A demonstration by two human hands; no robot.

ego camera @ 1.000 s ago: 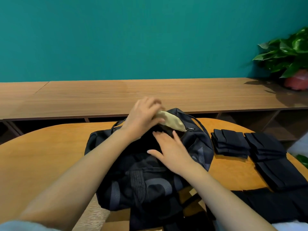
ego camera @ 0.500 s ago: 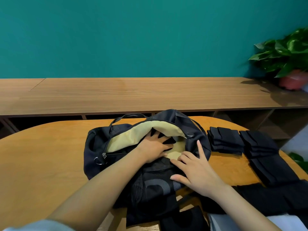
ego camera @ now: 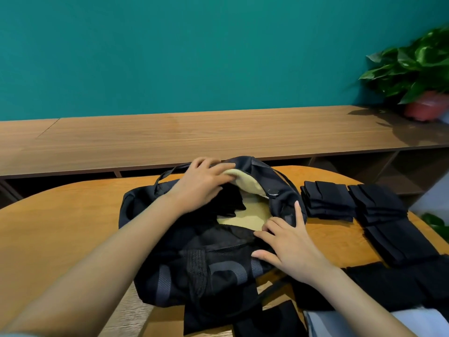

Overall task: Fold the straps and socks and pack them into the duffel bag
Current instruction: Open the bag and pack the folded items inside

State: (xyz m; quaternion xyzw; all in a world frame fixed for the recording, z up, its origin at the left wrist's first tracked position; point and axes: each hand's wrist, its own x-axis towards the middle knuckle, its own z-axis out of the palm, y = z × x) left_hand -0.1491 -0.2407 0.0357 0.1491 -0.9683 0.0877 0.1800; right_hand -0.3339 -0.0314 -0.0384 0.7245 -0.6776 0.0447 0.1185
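Orange wood surface (ego camera: pixel 60 227) holds the soft, floppy duffel bag (ego camera: pixel 206 276) in the middle. Right hand (ego camera: pixel 294 251) presses its near edge, fingers (ego camera: pixel 298 215) straight. Left hand (ego camera: pixel 201 183) grips the far flap (ego camera: pixel 247 181), a good spot to hold it open. Light folded socks (ego camera: pixel 328 200) wait beside.

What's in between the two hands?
The head view shows the open mouth of the duffel bag between the left hand and right hand: tan lining, with a dark folded piece inside.
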